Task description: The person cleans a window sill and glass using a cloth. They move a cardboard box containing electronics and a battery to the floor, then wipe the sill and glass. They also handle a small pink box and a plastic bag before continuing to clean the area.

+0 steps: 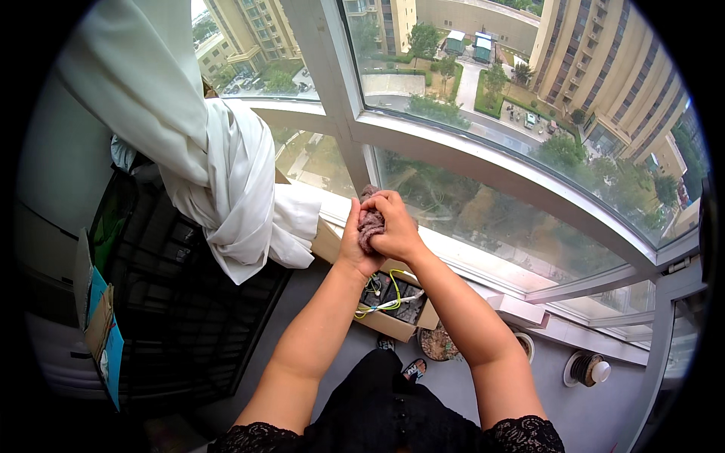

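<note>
A crumpled brownish-mauve cloth (370, 225) is bunched between my two hands in front of the window. My left hand (353, 245) presses against it from the left, thumb pointing up along its side. From the right, my right hand (394, 226) wraps its fingers over the cloth. Part of the cloth sticks out above the fingers, and the rest is hidden in my palms. Both arms stretch forward. Just beyond the hands are the white window frame (353, 143) and the lower glass pane (483, 211).
To the left hangs a knotted white curtain (240, 192), beside a dark metal rack (189, 302). Below my hands stands an open cardboard box (385, 326) with cables. A round pot (438, 343) and a dark spool-like object (585, 370) stand on the grey floor (521, 392).
</note>
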{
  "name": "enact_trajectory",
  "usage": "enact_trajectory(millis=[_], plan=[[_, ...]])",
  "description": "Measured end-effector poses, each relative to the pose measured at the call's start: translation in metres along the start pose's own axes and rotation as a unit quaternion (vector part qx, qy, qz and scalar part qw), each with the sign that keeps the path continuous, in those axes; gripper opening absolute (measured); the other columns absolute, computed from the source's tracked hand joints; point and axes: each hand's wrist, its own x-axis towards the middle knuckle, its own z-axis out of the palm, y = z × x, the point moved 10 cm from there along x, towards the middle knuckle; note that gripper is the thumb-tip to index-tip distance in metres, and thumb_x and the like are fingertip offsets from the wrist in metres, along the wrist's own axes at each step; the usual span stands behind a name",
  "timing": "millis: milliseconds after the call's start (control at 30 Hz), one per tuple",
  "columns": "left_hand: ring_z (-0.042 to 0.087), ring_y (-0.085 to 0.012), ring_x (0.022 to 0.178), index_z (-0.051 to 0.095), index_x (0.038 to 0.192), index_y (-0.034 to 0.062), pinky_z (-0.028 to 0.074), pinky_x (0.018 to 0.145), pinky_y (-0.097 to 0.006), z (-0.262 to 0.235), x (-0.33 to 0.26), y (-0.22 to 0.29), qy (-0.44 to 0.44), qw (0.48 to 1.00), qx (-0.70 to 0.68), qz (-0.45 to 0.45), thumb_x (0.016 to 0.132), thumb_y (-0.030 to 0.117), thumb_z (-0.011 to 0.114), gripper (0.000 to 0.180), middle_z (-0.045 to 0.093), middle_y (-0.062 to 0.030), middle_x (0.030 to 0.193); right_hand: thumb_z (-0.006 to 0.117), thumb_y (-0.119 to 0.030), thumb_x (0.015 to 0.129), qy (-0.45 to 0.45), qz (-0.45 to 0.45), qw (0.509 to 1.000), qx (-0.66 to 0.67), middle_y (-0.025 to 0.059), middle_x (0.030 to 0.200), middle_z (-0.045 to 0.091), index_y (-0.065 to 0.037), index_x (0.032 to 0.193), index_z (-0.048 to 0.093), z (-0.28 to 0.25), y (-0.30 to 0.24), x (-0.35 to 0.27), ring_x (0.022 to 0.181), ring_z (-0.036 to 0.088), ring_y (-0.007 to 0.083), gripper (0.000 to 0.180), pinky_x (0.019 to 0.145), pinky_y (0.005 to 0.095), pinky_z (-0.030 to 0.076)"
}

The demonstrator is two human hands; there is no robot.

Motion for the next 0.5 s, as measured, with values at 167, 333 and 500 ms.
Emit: enact_trajectory(millis=[167,333,500], plan=[[0.060,-0.0270,0.111,0.050,0.128,0.0050,0.051,0.092,-0.043,-0.002,0.029,0.063,0.078,0.993,0.057,0.070,0.099,0.036,0.045,0.043,0.059,-0.0120,0.122,0.067,-0.017,0.066,0.024,-0.174,0.962,-0.211,0.0188,0.148,0.036,-0.011,0.125,0.058,-0.045,-0.079,0.000,0.138,0.027,0.0427,0.060,0.111,0.0479,0.029],[0.062,-0.0218,0.099,0.052,0.116,0.0026,0.055,0.082,-0.038,0.024,0.064,0.229,0.167,0.884,0.150,0.410,0.097,0.026,0.055,0.031,0.059,-0.0093,0.110,0.067,-0.013,0.077,0.304,-0.179,0.819,-0.453,0.0146,0.144,0.039,-0.011,0.130,0.054,-0.175,-0.058,-0.007,0.135,0.031,0.0364,0.054,0.109,0.0474,0.030],[0.057,-0.0263,0.106,0.049,0.127,-0.0029,0.052,0.088,-0.035,0.002,0.086,0.356,0.371,0.650,0.269,0.606,0.096,0.023,0.055,0.041,0.048,-0.0151,0.125,0.069,-0.034,0.086,0.329,-0.080,0.761,-0.554,0.0102,0.147,0.031,-0.017,0.133,0.051,-0.202,0.002,-0.002,0.139,0.024,0.0341,0.053,0.114,0.0478,0.025]])
